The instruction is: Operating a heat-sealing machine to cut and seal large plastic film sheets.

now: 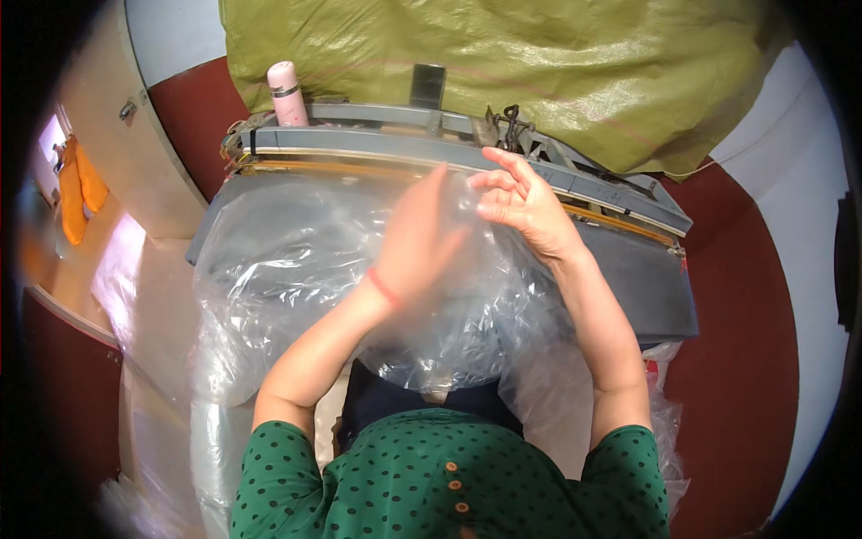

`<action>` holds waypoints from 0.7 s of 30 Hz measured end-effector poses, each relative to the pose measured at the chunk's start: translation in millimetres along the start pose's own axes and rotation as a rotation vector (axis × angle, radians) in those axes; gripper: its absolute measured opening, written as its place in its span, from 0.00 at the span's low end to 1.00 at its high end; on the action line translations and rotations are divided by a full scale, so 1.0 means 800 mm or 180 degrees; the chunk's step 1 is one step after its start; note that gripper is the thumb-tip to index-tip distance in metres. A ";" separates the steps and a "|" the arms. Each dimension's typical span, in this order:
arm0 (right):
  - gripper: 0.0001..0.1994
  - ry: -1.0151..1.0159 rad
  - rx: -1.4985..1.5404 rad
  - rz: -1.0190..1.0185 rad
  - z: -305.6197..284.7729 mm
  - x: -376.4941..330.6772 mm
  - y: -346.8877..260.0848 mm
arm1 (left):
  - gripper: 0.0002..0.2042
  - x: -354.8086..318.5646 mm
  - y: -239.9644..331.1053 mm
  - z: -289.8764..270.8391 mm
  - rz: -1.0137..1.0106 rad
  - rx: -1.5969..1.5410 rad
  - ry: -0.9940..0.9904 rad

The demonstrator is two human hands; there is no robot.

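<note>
Clear plastic film [283, 269] lies in a loose, shiny heap over a dark grey sloping board [633, 287] and hangs down toward my lap. My left hand [417, 238], blurred by motion, is above the middle of the film; its thumb stands away from its outstretched fingers. To its right my right hand [525, 202] is raised with the fingers slightly curled and apart, and no object shows in it. Both hands are near a long grey metal bar [359, 139] with an orange strip [332, 168] along its near side. Whether film touches either hand is unclear.
A pink bottle [285, 94] stands behind the bar's left part. Metal fittings [514, 130] sit behind its right half. An olive-green sheet [539, 63] hangs across the back. More film [215, 449] trails at the left, near a pale door [139, 117].
</note>
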State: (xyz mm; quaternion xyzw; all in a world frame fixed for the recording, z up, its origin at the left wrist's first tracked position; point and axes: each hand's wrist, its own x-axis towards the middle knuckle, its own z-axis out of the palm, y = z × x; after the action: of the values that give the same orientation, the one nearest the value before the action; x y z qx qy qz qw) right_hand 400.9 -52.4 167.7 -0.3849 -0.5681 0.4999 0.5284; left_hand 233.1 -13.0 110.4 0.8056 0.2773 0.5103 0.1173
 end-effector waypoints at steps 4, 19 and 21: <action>0.33 0.0316 -0.0466 -0.0132 -0.004 -0.010 0.000 | 0.07 0.020 -0.029 0.017 -0.1010 -0.1272 0.0200; 0.10 0.0573 -0.2166 -0.1733 0.018 0.029 0.012 | 0.05 0.039 -0.027 -0.022 -0.0983 -0.1810 -0.0200; 0.09 0.0248 -0.1566 -0.1033 0.017 0.031 0.011 | 0.05 0.039 -0.026 -0.026 -0.0940 -0.1841 -0.0248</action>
State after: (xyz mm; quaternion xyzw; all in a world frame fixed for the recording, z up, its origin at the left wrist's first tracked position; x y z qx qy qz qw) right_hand 383.2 -28.5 165.4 -0.4244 -0.7056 0.2410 0.5137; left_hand 218.2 20.2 133.6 0.7089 0.2300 0.5142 0.4245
